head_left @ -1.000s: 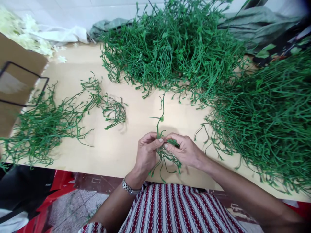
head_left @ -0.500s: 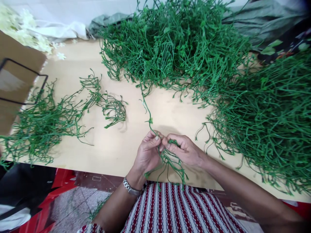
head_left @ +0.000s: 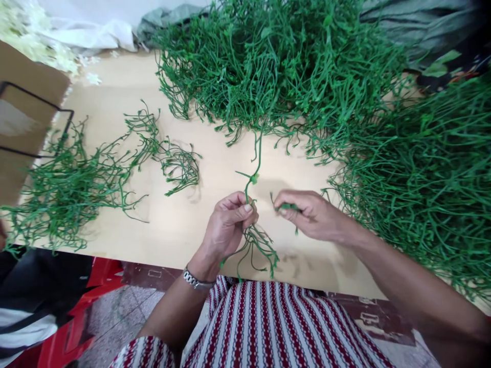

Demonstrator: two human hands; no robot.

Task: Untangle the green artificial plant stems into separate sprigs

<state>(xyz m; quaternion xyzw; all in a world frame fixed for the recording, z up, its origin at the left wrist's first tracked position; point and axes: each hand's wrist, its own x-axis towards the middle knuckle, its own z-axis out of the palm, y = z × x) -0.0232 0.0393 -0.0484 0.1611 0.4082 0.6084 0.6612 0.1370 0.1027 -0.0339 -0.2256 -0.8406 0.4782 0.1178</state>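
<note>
My left hand pinches a green artificial plant stem near the table's front edge. The stem's upper part reaches up toward the large green heap, and its thin branching ends hang below my fingers. To the right, my right hand is closed around small green plant pieces, whose tips stick out past the fingers. A gap of bare table lies between the two hands.
Large heaps of green artificial stems lie at the back and right. A smaller pile and a loose sprig are at left, beside a cardboard box. Another person's fingers show at the left edge.
My right hand has moved right and slightly up, away from my left hand, with small green pieces in it. The stem in my left hand has swung to stand more upright.
</note>
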